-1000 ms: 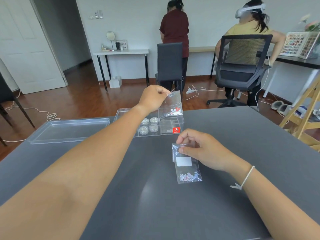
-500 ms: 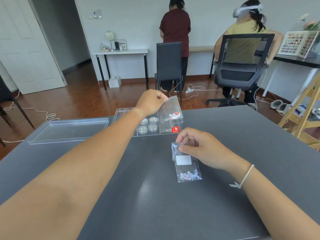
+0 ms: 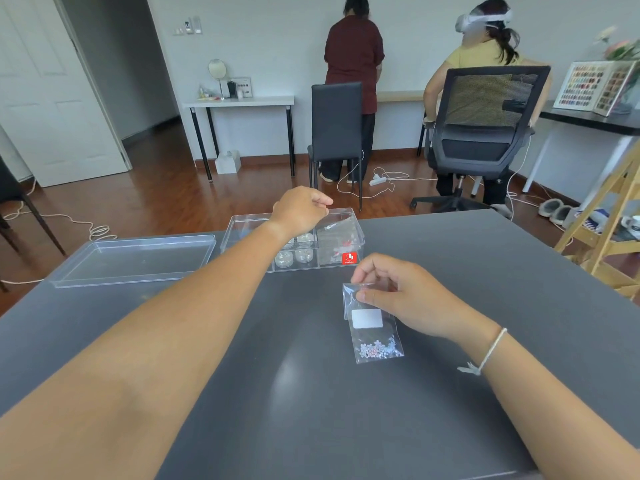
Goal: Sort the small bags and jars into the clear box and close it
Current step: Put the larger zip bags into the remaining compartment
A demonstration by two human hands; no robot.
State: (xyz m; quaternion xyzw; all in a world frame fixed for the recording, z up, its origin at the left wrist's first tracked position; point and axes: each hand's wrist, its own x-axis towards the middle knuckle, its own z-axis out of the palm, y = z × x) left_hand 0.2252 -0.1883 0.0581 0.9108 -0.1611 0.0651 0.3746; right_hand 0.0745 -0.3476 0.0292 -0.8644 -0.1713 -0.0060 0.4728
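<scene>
The clear box (image 3: 242, 221) stands open at the table's far edge. Small round jars (image 3: 294, 259) fill its middle compartments. A small bag with red bits (image 3: 339, 233) lies tilted in the right compartment. My left hand (image 3: 299, 211) hovers just above that bag with its fingertips pinched together; I see a small gap between them and the bag. My right hand (image 3: 398, 296) pinches the top of a second clear bag (image 3: 374, 327), which has a white label and pale beads and rests on the table nearer to me.
The box's clear lid (image 3: 135, 259) lies flat to the left of the box. The dark grey table (image 3: 311, 410) ends just behind the box. Two people, chairs (image 3: 337, 123) and floor cables are beyond it, and a wooden rack (image 3: 602, 233) stands at the right.
My left hand has come down over the box, and the red-bit bag has gone from hanging below my fingers to lying in the right compartment. My right hand and its bag have barely moved.
</scene>
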